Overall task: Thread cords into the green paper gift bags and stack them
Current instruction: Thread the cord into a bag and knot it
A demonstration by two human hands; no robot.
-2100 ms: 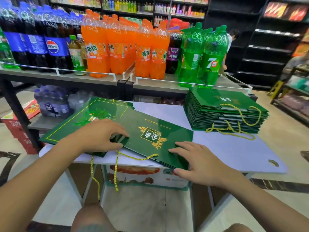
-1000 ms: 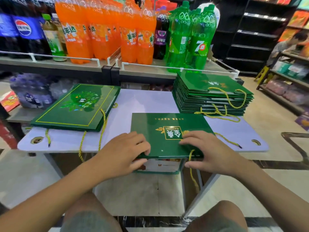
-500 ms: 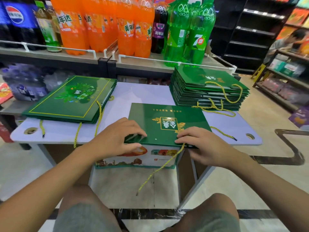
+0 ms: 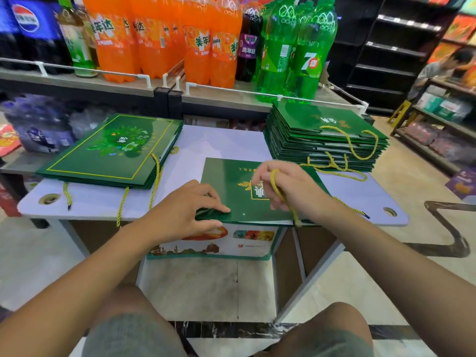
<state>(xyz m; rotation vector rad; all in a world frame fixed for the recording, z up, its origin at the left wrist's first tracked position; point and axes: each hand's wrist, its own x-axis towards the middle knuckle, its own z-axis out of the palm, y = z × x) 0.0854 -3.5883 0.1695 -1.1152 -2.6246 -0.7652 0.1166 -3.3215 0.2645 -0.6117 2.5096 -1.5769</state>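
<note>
Green bag point(image 4: 231, 186) lies flat on the bench point(image 4: 103, 202) beneath both grips: left grip point(image 4: 185, 210) pinches its near edge, right grip point(image 4: 291, 186) curls round a yellow cord point(image 4: 277, 188).

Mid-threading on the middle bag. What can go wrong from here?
1. The green bag lies at the near edge of the table, pinched only by the left hand. A hard tug might slide it off.
2. The right hand holds the yellow cord, and a loose cord end lies on the table by that wrist. If it's the same cord, overpulling may unthread it.
3. Dangling cords from the left stack could snag an arm.
</note>
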